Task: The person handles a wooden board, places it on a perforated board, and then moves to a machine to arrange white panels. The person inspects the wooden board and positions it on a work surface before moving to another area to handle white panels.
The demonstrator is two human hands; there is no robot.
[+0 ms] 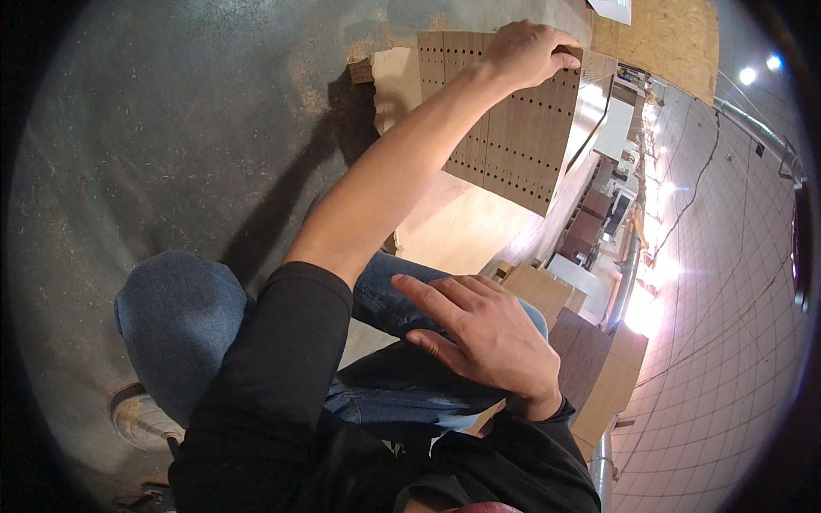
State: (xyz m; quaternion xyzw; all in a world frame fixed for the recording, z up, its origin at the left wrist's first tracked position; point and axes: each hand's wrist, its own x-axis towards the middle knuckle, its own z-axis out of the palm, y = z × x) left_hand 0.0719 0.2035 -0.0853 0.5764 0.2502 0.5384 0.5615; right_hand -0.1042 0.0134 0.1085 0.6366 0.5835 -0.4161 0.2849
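Observation:
Several wood-grain panels [507,138] with rows of drilled holes lie against each other in front of me. My left hand [529,54] reaches far out and grips the outermost panel's far corner, thumb on the drilled face and fingers over the edge. Part of that corner is hidden behind the hand. My right hand [487,327] hovers over my jeans-clad leg [378,288], back of the hand up, fingers spread and nothing in it. Under the drilled panels is a pale wooden board [462,218].
Sawdust is scattered over the grey floor [160,141]. An OSB board [654,45] stands beyond the panels. Brown boards [580,346] are stacked to my right. A round metal base [144,417] sits on the floor by my left knee. Bright lamps glare on the right.

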